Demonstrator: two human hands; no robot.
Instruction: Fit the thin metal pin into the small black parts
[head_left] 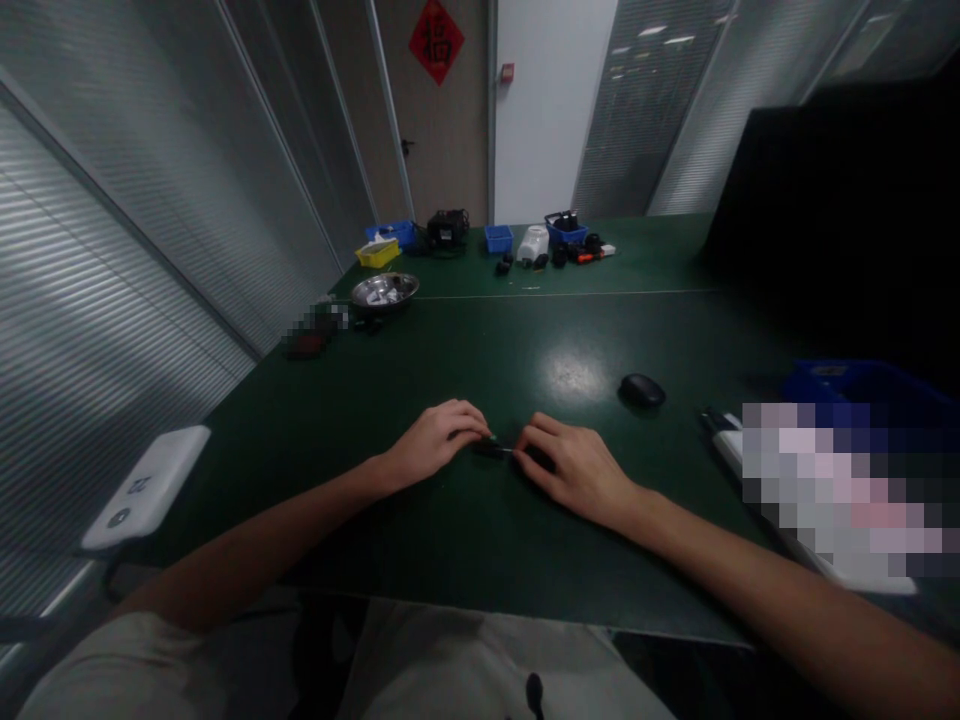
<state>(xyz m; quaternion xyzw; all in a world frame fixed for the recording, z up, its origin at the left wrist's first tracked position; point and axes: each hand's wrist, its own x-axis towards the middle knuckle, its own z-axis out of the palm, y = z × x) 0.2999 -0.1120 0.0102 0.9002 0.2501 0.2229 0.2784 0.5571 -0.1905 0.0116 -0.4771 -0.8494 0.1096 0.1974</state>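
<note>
Near the middle of the green table (pixel 480 360), my left hand (pixel 439 438) has its thumb and fingers pinched on a small thing with a green tip, too small to name. Just right of it, my right hand (pixel 574 465) is closed with thumb and forefinger on the thin metal end of a small dark tool (pixel 491 452). The tool lies low over the tabletop between the two hands. What sits under my right palm is hidden.
A black mouse (pixel 642 391) lies right of my hands. Farther right are a white-edged blurred object (pixel 847 560), a blue bin (pixel 870 385) and a dark monitor (pixel 840 220). A metal bowl (pixel 385 292), a yellow bin (pixel 377 254) and a white box (pixel 150 485) stand left.
</note>
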